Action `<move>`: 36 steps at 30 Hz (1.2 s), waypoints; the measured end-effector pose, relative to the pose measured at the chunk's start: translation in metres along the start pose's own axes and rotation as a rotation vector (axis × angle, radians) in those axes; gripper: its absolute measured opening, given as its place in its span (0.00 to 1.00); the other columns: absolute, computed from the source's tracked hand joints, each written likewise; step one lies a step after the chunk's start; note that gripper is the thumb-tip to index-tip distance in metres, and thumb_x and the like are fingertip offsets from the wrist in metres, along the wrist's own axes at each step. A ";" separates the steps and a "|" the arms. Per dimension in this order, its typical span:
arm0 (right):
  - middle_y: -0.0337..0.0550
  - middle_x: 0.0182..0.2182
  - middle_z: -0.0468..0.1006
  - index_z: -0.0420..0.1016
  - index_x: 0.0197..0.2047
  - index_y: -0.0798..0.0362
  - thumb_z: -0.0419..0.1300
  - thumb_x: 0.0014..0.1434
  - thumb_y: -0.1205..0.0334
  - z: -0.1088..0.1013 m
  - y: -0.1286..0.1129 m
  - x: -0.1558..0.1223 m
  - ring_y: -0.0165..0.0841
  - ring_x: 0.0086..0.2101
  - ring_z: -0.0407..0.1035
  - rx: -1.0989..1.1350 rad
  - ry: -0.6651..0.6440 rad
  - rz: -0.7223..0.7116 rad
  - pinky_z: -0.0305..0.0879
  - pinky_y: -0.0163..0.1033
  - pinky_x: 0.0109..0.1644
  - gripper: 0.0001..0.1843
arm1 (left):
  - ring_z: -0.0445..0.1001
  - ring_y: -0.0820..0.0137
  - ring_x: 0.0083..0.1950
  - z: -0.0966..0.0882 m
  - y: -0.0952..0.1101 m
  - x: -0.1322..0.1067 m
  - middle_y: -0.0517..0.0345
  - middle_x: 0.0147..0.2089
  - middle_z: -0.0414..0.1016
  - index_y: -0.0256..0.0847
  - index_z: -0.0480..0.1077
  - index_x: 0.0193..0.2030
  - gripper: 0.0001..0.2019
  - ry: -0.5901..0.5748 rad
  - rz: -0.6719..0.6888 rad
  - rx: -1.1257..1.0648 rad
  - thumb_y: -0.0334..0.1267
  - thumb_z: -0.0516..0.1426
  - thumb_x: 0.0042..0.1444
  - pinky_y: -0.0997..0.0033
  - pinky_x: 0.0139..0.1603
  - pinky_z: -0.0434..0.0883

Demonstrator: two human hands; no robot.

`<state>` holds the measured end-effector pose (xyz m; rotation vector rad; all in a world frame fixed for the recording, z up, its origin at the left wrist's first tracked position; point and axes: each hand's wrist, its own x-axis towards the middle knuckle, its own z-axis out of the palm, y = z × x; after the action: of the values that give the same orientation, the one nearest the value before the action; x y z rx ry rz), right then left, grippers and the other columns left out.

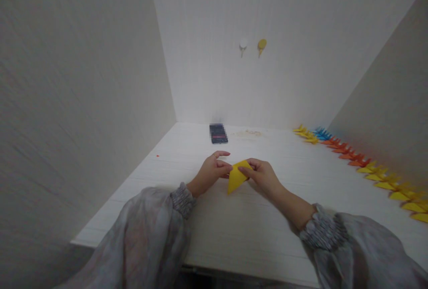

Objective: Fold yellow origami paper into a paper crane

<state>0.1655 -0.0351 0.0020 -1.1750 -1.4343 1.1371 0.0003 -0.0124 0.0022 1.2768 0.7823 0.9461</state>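
A folded yellow paper [236,177], a pointed triangular shape, is held just above the white table [234,226] near its middle. My left hand [211,173] pinches its left edge with thumb and fingers. My right hand [262,175] grips its upper right corner, fingers closed on the paper. Both wrists come out of grey gathered sleeves.
A dark phone [218,133] lies flat at the back of the table. A row of several folded paper figures, yellow [384,177], orange [347,153] and blue [321,134], runs along the right wall. Two small hooks [252,46] hang on the back wall. Walls close in left and right.
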 end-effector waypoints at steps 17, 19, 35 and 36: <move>0.35 0.17 0.68 0.67 0.23 0.55 0.57 0.47 0.55 -0.003 0.010 0.001 0.26 0.19 0.60 -0.219 0.089 -0.150 0.55 0.31 0.22 0.11 | 0.72 0.72 0.28 0.003 0.007 -0.001 0.56 0.27 0.72 0.36 0.54 0.44 0.25 0.144 -0.045 -0.062 0.30 0.61 0.39 0.70 0.29 0.71; 0.35 0.17 0.67 0.67 0.23 0.55 0.56 0.47 0.55 -0.004 0.012 0.001 0.26 0.19 0.60 -0.245 0.092 -0.172 0.56 0.31 0.23 0.12 | 0.72 0.73 0.27 0.004 0.009 -0.002 0.56 0.27 0.72 0.36 0.54 0.44 0.25 0.136 -0.042 -0.069 0.30 0.61 0.39 0.71 0.29 0.70; 0.39 0.24 0.76 0.72 0.31 0.53 0.53 0.52 0.62 -0.005 0.000 -0.006 0.29 0.25 0.69 -0.464 0.051 -0.401 0.63 0.31 0.28 0.08 | 0.71 0.73 0.25 0.007 0.013 -0.001 0.58 0.25 0.72 0.36 0.55 0.41 0.23 0.226 -0.017 -0.054 0.27 0.59 0.37 0.73 0.27 0.70; 0.40 0.25 0.76 0.73 0.32 0.53 0.53 0.52 0.63 -0.005 0.000 -0.006 0.29 0.25 0.69 -0.474 0.053 -0.419 0.63 0.32 0.28 0.08 | 0.71 0.73 0.25 0.008 0.013 -0.001 0.58 0.25 0.72 0.36 0.55 0.41 0.23 0.238 -0.014 -0.052 0.27 0.59 0.37 0.73 0.26 0.70</move>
<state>0.1709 -0.0409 0.0019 -1.1286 -1.8606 0.4853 0.0049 -0.0162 0.0165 1.1245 0.9431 1.1128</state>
